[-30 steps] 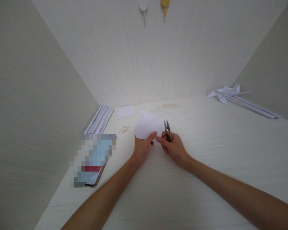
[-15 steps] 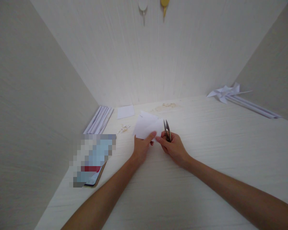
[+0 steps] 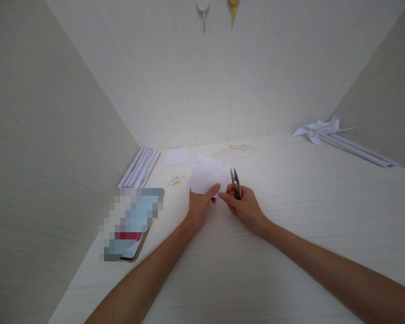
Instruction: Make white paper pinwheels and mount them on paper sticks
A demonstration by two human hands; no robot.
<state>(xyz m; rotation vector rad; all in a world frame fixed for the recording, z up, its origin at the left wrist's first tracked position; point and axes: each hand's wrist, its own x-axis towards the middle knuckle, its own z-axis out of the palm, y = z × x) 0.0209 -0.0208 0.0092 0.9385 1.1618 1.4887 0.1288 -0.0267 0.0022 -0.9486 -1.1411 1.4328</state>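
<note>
A white sheet of paper, with slits separating its flaps, is pinched in my left hand, thumb on top. My right hand holds small thread snips, their two dark blades pointing away from me and apart. The right thumb and fingertips meet at the paper's lower right corner. Most of the snips' handle is hidden in the palm.
On the left lie rolled paper sticks, a blank paper square and a partly pixelated phone. Small pale bits lie nearby, more at the back. A paper pinwheel rests on paper sticks at right.
The view has shifted very slightly. Both hands keep their hold, and the paper's right flap sits a touch flatter or further right; otherwise little differs.
</note>
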